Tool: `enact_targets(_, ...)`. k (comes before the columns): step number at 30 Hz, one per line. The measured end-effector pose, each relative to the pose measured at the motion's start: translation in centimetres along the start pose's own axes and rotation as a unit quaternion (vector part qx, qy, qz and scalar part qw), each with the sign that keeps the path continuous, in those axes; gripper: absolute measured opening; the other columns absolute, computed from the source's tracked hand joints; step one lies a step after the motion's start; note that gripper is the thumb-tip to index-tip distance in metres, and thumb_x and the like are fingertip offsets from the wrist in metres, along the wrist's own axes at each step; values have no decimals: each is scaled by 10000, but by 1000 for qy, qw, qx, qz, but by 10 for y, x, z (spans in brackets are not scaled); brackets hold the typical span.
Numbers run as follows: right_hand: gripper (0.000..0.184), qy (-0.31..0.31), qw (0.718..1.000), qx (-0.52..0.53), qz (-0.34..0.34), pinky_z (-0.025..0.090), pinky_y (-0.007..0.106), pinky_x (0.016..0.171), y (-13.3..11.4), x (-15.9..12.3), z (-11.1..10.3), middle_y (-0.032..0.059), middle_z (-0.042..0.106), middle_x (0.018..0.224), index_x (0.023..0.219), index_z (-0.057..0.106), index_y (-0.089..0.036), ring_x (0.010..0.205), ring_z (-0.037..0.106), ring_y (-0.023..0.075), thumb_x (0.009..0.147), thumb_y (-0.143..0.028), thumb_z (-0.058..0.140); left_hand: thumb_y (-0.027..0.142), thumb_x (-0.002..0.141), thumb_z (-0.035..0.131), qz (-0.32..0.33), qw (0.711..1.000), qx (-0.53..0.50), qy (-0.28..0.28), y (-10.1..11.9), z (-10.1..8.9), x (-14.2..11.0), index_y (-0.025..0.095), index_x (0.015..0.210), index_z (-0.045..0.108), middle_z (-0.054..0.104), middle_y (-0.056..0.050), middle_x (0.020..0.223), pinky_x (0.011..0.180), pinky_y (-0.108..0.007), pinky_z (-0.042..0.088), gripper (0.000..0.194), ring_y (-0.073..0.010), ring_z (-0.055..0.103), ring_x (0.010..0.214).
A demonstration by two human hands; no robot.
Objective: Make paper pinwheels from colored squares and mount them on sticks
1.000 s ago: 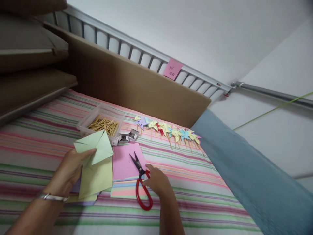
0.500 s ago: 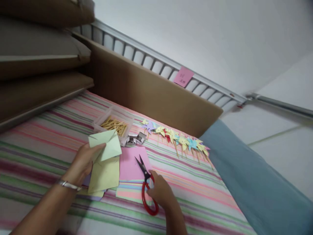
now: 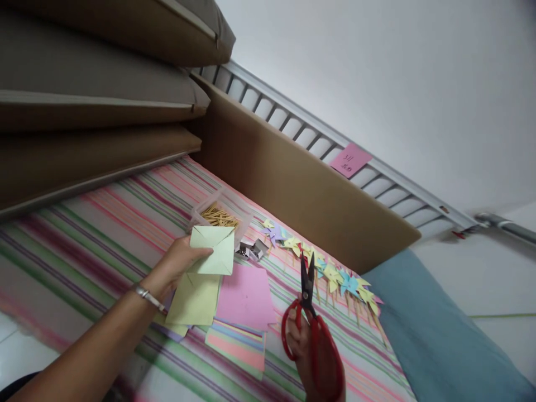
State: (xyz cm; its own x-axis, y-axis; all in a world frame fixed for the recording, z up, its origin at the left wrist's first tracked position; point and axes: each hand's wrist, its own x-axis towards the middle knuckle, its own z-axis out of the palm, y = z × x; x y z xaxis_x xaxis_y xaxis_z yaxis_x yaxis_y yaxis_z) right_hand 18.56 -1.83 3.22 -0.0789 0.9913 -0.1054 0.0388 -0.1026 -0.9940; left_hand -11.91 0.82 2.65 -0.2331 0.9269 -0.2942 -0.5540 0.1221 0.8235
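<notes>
My left hand (image 3: 184, 259) pinches a square of pale green paper (image 3: 220, 245) that has cuts or creases running in from its corners. In my right hand (image 3: 301, 340) is a pair of red-handled scissors (image 3: 307, 287), their dark blades slightly apart and pointing up, away from the paper. Under the left hand lies yellow paper (image 3: 196, 304). Beside it is a pink sheet (image 3: 245, 296), with a fanned stack of coloured paper (image 3: 237, 346) partly beneath it.
A clear plastic box (image 3: 247, 218) holds wooden sticks behind the paper. Small boxes (image 3: 253, 250) of dark bits sit next to it. Paper pinwheels on sticks (image 3: 333, 273) line the brown board (image 3: 301, 178). Cushions (image 3: 104, 100) are stacked at left; striped cloth (image 3: 125, 223) covers the surface.
My right hand has raised the scissors and turned their blades upright, moving right of the pink sheet. The green paper is now held flatter. The whole view has shifted.
</notes>
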Motion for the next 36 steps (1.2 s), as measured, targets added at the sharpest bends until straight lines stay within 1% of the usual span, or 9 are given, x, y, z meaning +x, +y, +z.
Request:
enact_targets(4, 446, -73, 979, 193, -3, 313, 199, 432, 4, -10, 35, 8, 525, 804, 914, 582, -264, 507, 391, 77, 583, -530, 720, 183, 483, 806, 13, 1000, 18, 5, 0, -1, -1, 91, 893, 685, 754, -64, 754, 599, -284, 522, 437, -212, 680, 652)
enact_targets(6, 440, -133, 959, 250, 2, 336, 206, 443, 10, -15, 53, -10, 510, 727, 994, 570, -251, 484, 394, 75, 633, -461, 711, 183, 508, 794, 15, 1000, 21, 1, 1, -1, -1, 100, 895, 688, 754, -59, 744, 601, -283, 523, 410, -210, 681, 646)
enact_targets(8, 419, -169, 964, 207, 0, 368, 225, 448, 18, -18, 66, -17, 503, 639, 1057, 544, -216, 471, 436, 97, 746, -488, 615, 180, 513, 790, 17, 1000, 25, 1, 3, -3, 0, 101, 880, 694, 754, -59, 742, 601, -277, 520, 388, -203, 679, 640)
enact_targets(11, 468, -187, 982, 30, 24, 352, 208, 401, 27, -19, 75, 1, 546, 641, 1063, 518, -180, 459, 476, 108, 786, -553, 569, 186, 505, 794, 23, 999, 31, -2, 7, -8, 3, 98, 867, 699, 753, -62, 749, 593, -269, 513, 384, -197, 674, 633)
enact_targets(14, 492, -200, 968, -146, 44, 332, 186, 393, 29, -23, 77, -8, 541, 639, 1062, 530, -165, 429, 436, 77, 799, -580, 544, 198, 496, 795, 20, 999, 37, -18, 14, -14, 4, 105, 861, 699, 750, -58, 742, 584, -278, 509, 388, -200, 669, 620)
enact_targets(17, 500, -212, 948, -231, 51, 344, 186, 411, 25, -30, 82, -42, 472, 577, 1021, 561, -153, 408, 409, 65, 803, -599, 509, 196, 468, 799, 8, 998, 66, -13, 20, -21, 4, 105, 808, 703, 743, -55, 705, 569, -278, 501, 365, -201, 661, 593)
enact_targets(26, 411, -220, 940, -245, 91, 264, 166, 349, 16, -40, 99, -81, 372, 522, 958, 569, -167, 362, 323, 51, 780, -537, 560, 182, 449, 759, 20, 991, 129, 7, 16, -30, 10, 96, 756, 692, 729, -71, 688, 559, -313, 498, 326, -226, 650, 584)
enact_targets(31, 382, -186, 946, -248, 94, 279, 162, 364, 13, -41, 104, -71, 379, 534, 949, 584, -171, 408, 344, 64, 790, -517, 561, 188, 445, 776, -6, 992, 123, -41, 17, -26, 4, 91, 792, 689, 728, -69, 677, 544, -309, 493, 371, -233, 653, 576)
enact_targets(36, 374, -193, 946, -233, 113, 278, 159, 343, 15, -40, 107, -78, 373, 531, 935, 574, -178, 393, 328, 63, 782, -520, 570, 178, 465, 779, -30, 991, 111, -72, 18, -26, 2, 92, 806, 685, 732, -66, 694, 567, -303, 497, 364, -215, 652, 582)
